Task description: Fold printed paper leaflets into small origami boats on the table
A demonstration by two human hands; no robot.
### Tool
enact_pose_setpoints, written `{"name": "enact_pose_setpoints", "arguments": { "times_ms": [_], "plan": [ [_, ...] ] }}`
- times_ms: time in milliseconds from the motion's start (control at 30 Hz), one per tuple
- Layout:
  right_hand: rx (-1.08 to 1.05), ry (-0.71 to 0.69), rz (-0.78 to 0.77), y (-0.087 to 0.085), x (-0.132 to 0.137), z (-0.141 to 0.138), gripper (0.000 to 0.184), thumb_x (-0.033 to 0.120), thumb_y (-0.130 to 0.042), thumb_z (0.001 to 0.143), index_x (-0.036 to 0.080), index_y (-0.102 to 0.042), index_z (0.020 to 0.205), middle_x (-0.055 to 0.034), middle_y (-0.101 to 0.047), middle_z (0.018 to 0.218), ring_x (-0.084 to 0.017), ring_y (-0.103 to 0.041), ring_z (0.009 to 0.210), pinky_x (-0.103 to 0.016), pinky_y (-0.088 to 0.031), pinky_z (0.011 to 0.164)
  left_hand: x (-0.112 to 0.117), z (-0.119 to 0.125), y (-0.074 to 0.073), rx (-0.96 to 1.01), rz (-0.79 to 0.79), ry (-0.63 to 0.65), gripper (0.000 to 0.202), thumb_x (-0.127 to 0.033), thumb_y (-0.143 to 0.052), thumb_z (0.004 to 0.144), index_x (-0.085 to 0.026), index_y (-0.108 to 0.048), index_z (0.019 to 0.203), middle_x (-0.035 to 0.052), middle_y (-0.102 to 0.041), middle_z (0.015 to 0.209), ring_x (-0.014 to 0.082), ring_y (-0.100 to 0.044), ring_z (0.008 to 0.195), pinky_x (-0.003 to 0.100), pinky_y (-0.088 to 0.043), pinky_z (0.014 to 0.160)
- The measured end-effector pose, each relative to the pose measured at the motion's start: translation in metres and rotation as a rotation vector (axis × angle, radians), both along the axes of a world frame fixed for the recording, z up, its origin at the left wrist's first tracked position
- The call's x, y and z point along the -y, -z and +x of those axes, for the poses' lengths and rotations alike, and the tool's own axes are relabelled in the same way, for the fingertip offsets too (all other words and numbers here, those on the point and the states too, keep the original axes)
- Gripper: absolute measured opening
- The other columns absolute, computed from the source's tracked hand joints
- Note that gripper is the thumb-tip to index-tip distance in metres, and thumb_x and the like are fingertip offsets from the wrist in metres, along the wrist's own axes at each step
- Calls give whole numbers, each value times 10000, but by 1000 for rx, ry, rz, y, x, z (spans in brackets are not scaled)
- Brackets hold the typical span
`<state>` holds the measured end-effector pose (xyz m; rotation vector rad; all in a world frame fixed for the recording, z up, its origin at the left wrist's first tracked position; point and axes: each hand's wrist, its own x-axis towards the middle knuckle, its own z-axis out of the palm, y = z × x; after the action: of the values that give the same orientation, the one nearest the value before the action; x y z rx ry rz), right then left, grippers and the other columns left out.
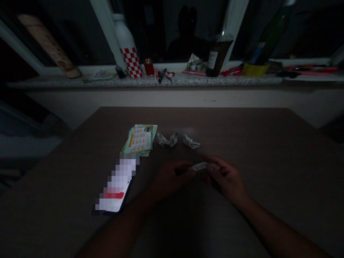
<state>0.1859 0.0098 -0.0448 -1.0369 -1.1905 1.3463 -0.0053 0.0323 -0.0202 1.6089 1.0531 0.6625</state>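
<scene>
A small folded piece of printed paper (199, 166) is held between my two hands, low over the table. My left hand (172, 177) pinches its left end between thumb and fingers. At the other end, my right hand (225, 176) grips it the same way. Just beyond the hands sit two folded paper pieces: a winged paper shape (167, 140) and a smaller paper boat (191, 141). To their left lies a stack of printed cards (140, 140) with rows of red print. Dim light hides the finer folds.
A lit phone (115, 190), its screen blurred out, lies left of my left arm on the wooden table (242, 129). On the stone windowsill (177, 81) stand a red-checkered white bottle (130, 50), a small red jar (148, 67), a dark cup (217, 57) and a green bottle (274, 32).
</scene>
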Motion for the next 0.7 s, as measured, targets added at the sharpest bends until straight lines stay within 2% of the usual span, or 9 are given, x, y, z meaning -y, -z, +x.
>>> {"name": "enact_pose_setpoints", "arguments": {
  "times_ms": [133, 233, 333, 467, 567, 700],
  "plan": [
    [46, 0, 30, 0, 1, -3, 357, 319, -641, 814, 188, -562, 1136, 15, -579, 681, -107, -529, 576, -216, -406, 514, 1, 0, -2, -33, 27, 8, 299, -409, -522, 878, -175, -672, 988, 29, -704, 853, 157, -636, 754, 237, -454, 658],
    [133, 21, 69, 3, 1, -6, 373, 278, -587, 839, 196, -522, 1196, 29, -543, 669, -105, -511, 574, -211, -399, 510, 3, 3, -3, -84, 83, 27, 310, -403, -500, 890, -176, -658, 1031, 39, -707, 918, 167, -642, 807, 243, -458, 685],
    [277, 81, 100, 6, 2, -7, 472, 227, -566, 830, 213, -456, 1290, 54, -505, 634, -93, -469, 521, -201, -374, 479, 6, 7, -2, -245, 216, 13, 324, -404, -484, 892, -181, -648, 1061, 44, -714, 895, 171, -645, 761, 259, -453, 667],
    [424, 151, 153, 4, 1, -9, 513, 190, -581, 786, 208, -469, 1286, 11, -603, 773, -98, -525, 568, -209, -432, 523, 13, 14, 1, -486, 439, -28, 338, -391, -419, 910, -174, -634, 1054, 72, -716, 853, 196, -652, 718, 298, -444, 667],
    [471, 115, 159, -1, 2, -12, 514, 197, -569, 792, 193, -459, 1294, -14, -641, 813, -106, -557, 552, -218, -455, 516, 16, 17, 0, -648, 513, -47, 342, -370, -390, 911, -157, -622, 1046, 110, -713, 861, 240, -659, 736, 339, -439, 670],
    [524, 22, 189, -6, 4, -13, 541, 170, -547, 797, 207, -427, 1324, -26, -650, 835, -114, -562, 523, -229, -458, 497, 18, 18, -5, -789, 512, -18, 312, -367, -404, 898, -158, -609, 1004, 114, -702, 813, 252, -650, 707, 345, -433, 649]
  ]
}}
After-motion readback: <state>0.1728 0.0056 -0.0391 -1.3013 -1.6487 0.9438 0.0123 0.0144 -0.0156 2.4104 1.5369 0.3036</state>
